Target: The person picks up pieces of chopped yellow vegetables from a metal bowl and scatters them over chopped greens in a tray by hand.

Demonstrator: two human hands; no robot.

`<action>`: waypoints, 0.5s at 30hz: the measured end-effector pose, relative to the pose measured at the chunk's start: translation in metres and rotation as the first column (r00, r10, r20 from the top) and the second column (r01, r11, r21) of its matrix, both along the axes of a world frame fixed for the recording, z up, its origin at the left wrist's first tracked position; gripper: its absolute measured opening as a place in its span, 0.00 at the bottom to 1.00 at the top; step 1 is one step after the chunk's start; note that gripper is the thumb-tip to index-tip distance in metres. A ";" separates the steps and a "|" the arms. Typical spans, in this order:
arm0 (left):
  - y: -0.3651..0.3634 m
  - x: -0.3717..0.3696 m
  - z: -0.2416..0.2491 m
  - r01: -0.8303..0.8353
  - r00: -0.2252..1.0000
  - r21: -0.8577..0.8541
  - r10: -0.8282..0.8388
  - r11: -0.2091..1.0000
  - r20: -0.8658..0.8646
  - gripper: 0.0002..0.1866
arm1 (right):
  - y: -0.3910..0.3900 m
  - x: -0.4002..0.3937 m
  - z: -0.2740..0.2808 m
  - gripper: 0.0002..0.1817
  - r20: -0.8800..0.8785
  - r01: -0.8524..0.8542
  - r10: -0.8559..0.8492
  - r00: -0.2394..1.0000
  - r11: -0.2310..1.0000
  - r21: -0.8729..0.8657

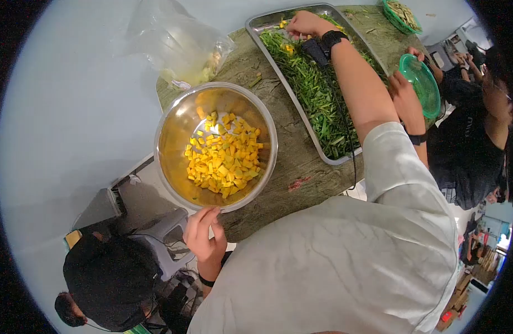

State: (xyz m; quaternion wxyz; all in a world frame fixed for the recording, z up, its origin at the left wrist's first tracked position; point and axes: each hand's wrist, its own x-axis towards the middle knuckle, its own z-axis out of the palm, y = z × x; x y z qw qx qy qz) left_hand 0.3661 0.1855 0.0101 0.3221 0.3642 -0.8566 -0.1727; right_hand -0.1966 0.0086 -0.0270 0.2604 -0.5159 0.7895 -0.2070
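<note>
My right hand (306, 26) is down at the far end of a metal tray (292, 83) of cut green stalks (312, 94), among a few yellow bits. Its fingers are bent together; what they hold, if anything, is too small to make out. A black device (315, 51) with a cable lies by that wrist. On my left stands a round metal bowl (175, 111) with diced yellow pieces (226, 158), which look like pumpkin, gathered on its bottom. My left hand (205, 232) has its bent fingers at the bowl's near rim.
A clear plastic bag (181, 47) sits beyond the bowl on the wooden table (292, 139). At the right a co-worker's hands hold a green basket (426, 83). Another green basket (401, 16) stands at the far corner. A person in a black cap (109, 278) is at lower left.
</note>
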 end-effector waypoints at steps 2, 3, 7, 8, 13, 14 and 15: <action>-0.001 0.000 0.002 0.004 1.000 0.001 -0.004 1.000 0.011 0.12 | -0.013 -0.014 -0.018 0.17 -0.276 0.023 -0.060 0.959 0.990 -0.136; -0.002 0.000 0.003 0.000 1.000 -0.001 0.000 1.000 0.012 0.12 | -0.019 -0.021 -0.027 0.17 -0.403 0.021 -0.104 0.909 0.978 -0.205; -0.003 0.000 0.005 -0.023 1.000 -0.011 0.023 1.000 -0.007 0.12 | -0.040 -0.044 -0.078 0.16 -0.400 0.042 -0.173 0.900 0.948 -0.316; -0.003 0.000 0.005 -0.028 1.000 -0.005 0.028 1.000 -0.012 0.12 | -0.039 -0.038 -0.076 0.17 -0.403 0.032 -0.160 0.901 0.952 -0.305; -0.004 0.002 0.000 -0.021 1.000 -0.017 0.021 1.000 -0.017 0.11 | -0.018 -0.014 -0.026 0.19 -0.012 -0.083 0.083 0.996 0.995 -0.049; -0.004 0.001 0.000 -0.019 1.000 -0.015 0.019 1.000 -0.017 0.11 | -0.006 0.002 0.002 0.18 -0.010 -0.144 0.144 0.989 0.989 0.035; -0.005 0.001 0.000 -0.023 1.000 -0.008 0.023 1.000 -0.013 0.11 | 0.001 0.011 0.014 0.18 -0.002 -0.203 0.205 0.979 0.972 0.117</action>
